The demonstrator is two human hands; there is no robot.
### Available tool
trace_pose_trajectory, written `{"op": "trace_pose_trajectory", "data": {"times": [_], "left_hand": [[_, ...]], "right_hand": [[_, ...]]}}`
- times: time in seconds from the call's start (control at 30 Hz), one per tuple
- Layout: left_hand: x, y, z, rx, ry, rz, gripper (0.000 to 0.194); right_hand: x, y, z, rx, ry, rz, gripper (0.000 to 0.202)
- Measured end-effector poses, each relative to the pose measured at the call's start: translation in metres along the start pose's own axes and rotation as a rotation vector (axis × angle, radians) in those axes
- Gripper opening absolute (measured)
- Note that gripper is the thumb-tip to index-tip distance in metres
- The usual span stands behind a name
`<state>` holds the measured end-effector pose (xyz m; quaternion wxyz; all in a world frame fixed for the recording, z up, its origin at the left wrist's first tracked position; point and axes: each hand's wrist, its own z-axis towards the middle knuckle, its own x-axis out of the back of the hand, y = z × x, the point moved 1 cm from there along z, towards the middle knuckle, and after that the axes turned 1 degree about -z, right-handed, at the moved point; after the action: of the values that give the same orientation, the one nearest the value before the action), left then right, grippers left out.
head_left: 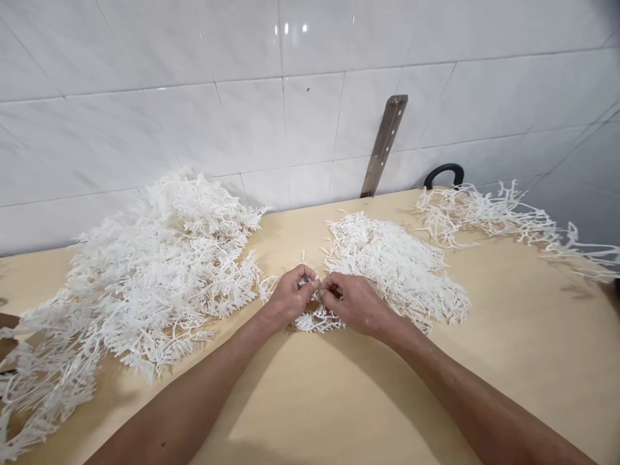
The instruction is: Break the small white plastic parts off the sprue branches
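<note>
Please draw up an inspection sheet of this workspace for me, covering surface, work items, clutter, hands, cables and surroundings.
Surface: pale wood-look tabletop, set against the wall.
Work items: large pile of white branched sprigs at left; smaller white pile right of centre; small white bunch between them.
Clutter: looser white strands at far right; black curved handle behind them; brown shape at the left edge, too cut off to identify.
Hands: left hand and right hand pinch close together at the small white bunch; exact strands gripped unclear.
Cables: nothing seen.
Surroundings: tiled wall; metal strip with holes against it.
</note>
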<state>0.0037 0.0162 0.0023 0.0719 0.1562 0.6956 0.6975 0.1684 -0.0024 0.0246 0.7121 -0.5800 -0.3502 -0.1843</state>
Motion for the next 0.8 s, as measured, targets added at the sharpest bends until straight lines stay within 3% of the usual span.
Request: {"op": "trace_pose_trajectory", "data": {"times": [0.17,0.3,0.4,0.47,0.53,0.67,0.8], "left_hand": [[0.002,0.004,0.0,-0.074,0.106,-0.028,0.024],[0.006,0.001,0.003,-0.039,0.085,-0.115,0.033],[0.007,0.0,0.004,0.0,0.08,-0.16,0.041],[0.007,0.001,0.004,0.02,0.072,-0.178,0.043],[0.006,0.002,0.004,0.027,0.059,-0.19,0.044],[0.006,0.004,0.003,0.015,0.047,-0.177,0.044],[0.007,0.004,0.004,0.016,0.044,-0.159,0.044]], "right_hand": [[-0.003,0.009,0.006,-0.181,0.109,0.045,0.014],[0.006,0.023,0.008,-0.31,0.25,0.137,0.012],[0.018,0.028,0.007,-0.268,0.422,0.055,0.013],[0.022,0.025,0.005,-0.193,0.465,0.025,0.018],[0.021,0.021,0.003,-0.148,0.369,0.103,0.024],[0.006,0.012,0.001,-0.121,0.057,0.36,0.029],[-0.005,0.014,0.002,-0.128,0.004,0.473,0.027]]}}
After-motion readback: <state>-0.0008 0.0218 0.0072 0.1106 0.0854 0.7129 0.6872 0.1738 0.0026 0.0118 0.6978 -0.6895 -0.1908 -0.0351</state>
